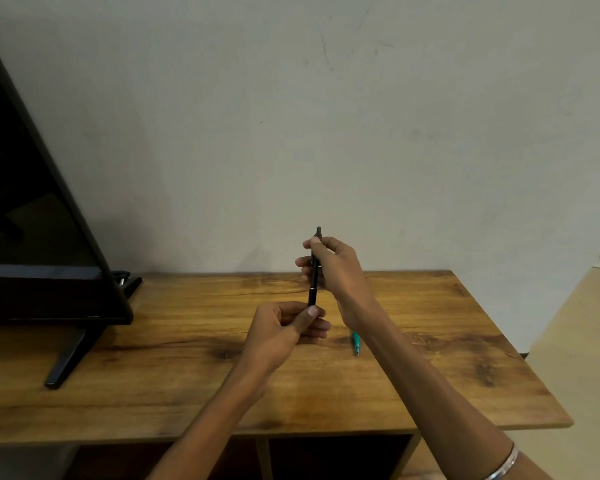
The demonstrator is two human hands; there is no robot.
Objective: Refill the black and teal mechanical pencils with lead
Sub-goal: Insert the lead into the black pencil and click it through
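Note:
The black mechanical pencil (314,284) stands nearly upright above the wooden table (187,341), held by both hands. My left hand (284,330) pinches its lower end between thumb and fingers. My right hand (329,261) grips its upper part, with the pencil's cap end poking out above the fingers. The teal mechanical pencil (355,344) lies on the table just right of my left hand, partly hidden under my right forearm. No lead or lead case shows.
A black television (32,220) on a stand (66,362) fills the left side of the table. A pale wall rises behind. The table's right edge drops to a beige floor (575,341). Open shelf spaces lie below the tabletop.

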